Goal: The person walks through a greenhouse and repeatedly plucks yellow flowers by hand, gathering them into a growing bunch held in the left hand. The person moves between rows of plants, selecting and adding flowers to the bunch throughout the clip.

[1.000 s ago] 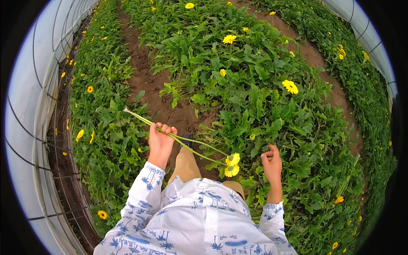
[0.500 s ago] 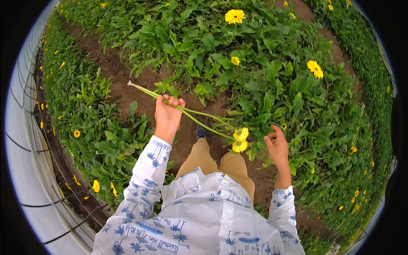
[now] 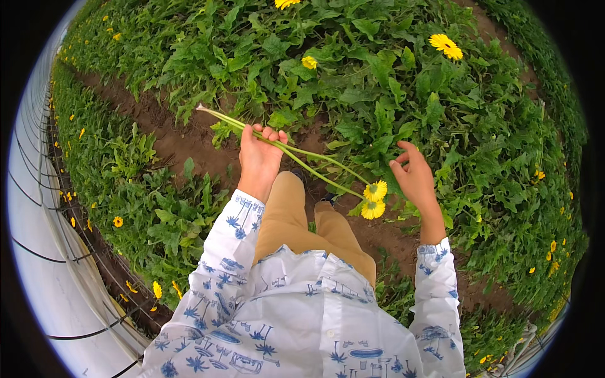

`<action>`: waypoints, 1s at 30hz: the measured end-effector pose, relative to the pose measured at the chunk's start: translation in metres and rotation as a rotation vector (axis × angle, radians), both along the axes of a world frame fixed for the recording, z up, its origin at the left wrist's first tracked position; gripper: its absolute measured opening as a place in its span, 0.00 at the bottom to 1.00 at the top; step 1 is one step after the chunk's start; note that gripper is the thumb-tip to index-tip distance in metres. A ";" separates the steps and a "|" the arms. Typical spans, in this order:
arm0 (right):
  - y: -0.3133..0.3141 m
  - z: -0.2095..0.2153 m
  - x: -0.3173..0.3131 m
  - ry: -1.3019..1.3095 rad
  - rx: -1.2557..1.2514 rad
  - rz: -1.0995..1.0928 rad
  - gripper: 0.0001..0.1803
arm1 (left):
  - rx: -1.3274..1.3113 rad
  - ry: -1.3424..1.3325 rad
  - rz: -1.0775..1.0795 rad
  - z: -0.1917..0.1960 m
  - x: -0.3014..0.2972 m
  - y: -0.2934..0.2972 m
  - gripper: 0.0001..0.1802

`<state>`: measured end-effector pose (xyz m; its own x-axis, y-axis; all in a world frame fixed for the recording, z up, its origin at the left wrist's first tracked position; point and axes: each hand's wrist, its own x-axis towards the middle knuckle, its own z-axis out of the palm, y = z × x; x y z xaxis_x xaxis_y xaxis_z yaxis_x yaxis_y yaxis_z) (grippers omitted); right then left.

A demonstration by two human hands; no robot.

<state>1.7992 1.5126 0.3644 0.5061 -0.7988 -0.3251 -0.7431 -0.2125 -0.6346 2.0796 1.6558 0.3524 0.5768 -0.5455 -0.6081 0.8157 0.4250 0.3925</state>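
Observation:
Two cut yellow gerbera daisies (image 3: 374, 200) lie across my left hand (image 3: 261, 154), whose fingers curl round their long green stems (image 3: 302, 165). The pale cut ends of the stems stick out past the thumb to the upper left. Both flower heads hang side by side to the right, in front of my legs. My right hand (image 3: 413, 174) hovers over the leaves at the right, apart from the flowers. Its fingers are bent and spread, with a gap between thumb and forefinger and nothing held.
Leafy green plant beds (image 3: 378, 82) spread ahead and to both sides. A yellow gerbera (image 3: 446, 46) rises at the upper right, and a smaller yellow bloom (image 3: 309, 62) stands nearer the middle. A brown dirt path (image 3: 183, 146) runs between beds. White sheeting (image 3: 47, 271) borders the left.
My view has shifted forward and right, so the standing blooms appear farther left and higher. One leg has stepped forward. The left hand keeps its hold on the stems; the right stays empty.

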 end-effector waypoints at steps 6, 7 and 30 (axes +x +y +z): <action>-0.012 -0.010 -0.015 0.016 0.071 -0.012 0.26 | -0.034 0.016 -0.039 0.003 -0.019 -0.021 0.16; -0.017 -0.012 -0.015 0.040 0.063 -0.009 0.26 | -0.025 0.008 -0.043 0.005 -0.020 -0.028 0.16; -0.291 -0.218 0.060 1.010 -0.618 0.490 0.09 | 0.004 0.083 -0.562 -0.132 -0.077 -0.226 0.15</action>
<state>1.8597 1.2219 0.1467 0.5358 -0.7546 -0.3788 -0.5954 -0.6558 0.4641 2.0024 1.4302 0.2200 0.1485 -0.7528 -0.6413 0.9442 -0.0850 0.3183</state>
